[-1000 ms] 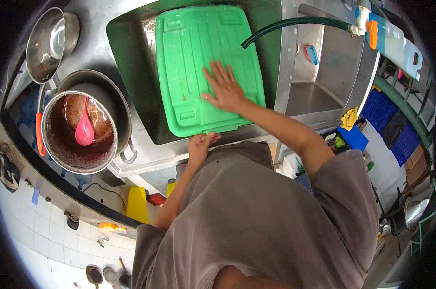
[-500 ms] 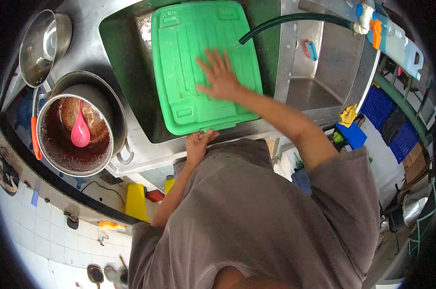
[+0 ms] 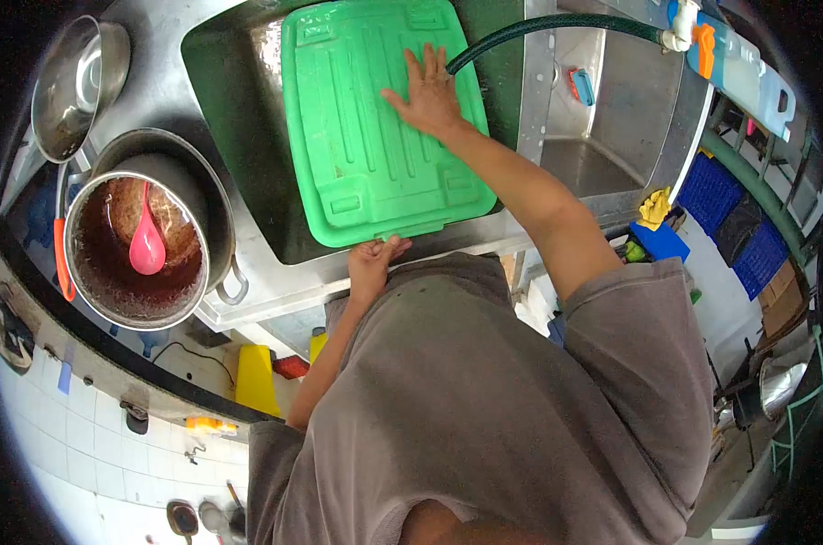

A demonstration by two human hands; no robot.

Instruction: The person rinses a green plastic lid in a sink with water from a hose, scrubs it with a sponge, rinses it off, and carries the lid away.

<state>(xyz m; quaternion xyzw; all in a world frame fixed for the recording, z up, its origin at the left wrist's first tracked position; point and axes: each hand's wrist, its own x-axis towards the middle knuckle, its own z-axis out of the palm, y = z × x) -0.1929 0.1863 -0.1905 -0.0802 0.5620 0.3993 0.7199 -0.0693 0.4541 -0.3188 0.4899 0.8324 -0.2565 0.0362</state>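
Note:
A large green plastic lid (image 3: 357, 136) lies across the metal sink (image 3: 239, 118), its ribbed face up and wet-looking. At its near edge, my left hand (image 3: 373, 262) is closed with the fingers pinching the rim. My right hand (image 3: 430, 98) rests on the upper right part of the lid, fingers spread and palm down. Beside its fingertips ends a dark green hose (image 3: 557, 24), which comes from a white tap (image 3: 684, 27) on the right. Whether water is running out is hard to make out.
Left of the sink stand nested pots (image 3: 139, 313) with a pink ladle (image 3: 147, 245) inside, and a steel pan (image 3: 71, 91). A second basin (image 3: 602, 163) on the right holds a blue-and-red sponge (image 3: 581, 86). A yellow cloth (image 3: 654, 209) hangs near its corner.
My right hand has slid up and to the right over the lid, towards the hose end. My left hand stays at the near rim. The whole view has shifted slightly.

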